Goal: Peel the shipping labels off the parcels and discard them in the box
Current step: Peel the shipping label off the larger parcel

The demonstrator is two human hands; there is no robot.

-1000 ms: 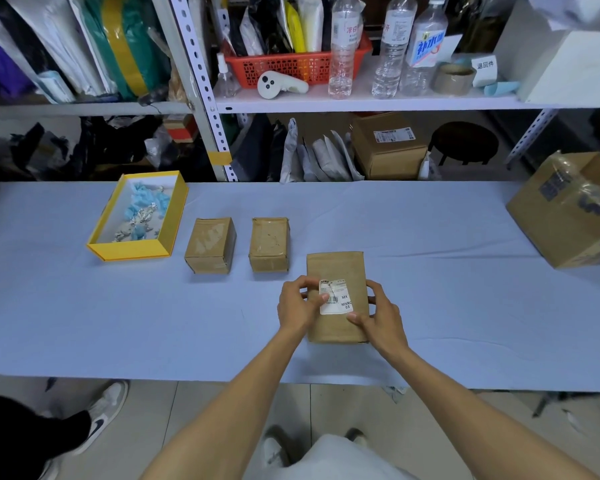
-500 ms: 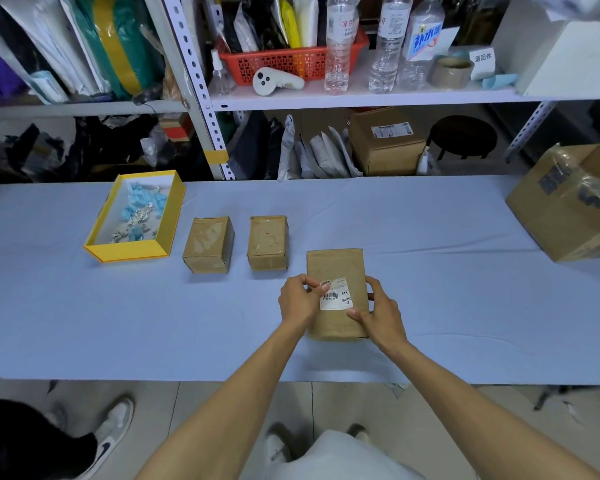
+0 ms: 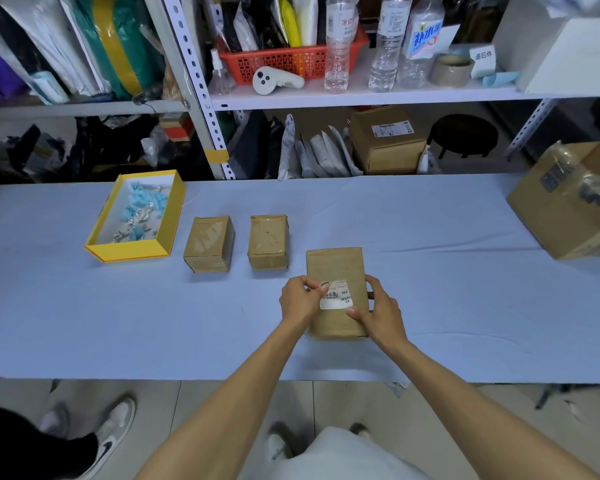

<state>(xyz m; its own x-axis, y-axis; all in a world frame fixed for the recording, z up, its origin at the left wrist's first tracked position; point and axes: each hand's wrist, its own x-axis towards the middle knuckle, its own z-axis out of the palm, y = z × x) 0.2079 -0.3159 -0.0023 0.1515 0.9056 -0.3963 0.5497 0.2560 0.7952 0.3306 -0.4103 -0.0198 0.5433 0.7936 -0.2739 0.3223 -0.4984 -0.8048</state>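
Hands unmoved: left hand [image 3: 300, 300] still pinches the label [image 3: 337, 296], right hand [image 3: 382, 310] still grips the parcel [image 3: 335, 265].

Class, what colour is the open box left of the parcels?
The box is yellow outside; head view.

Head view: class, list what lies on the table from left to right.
yellow box → small parcel → second small parcel → labelled parcel → big cardboard box
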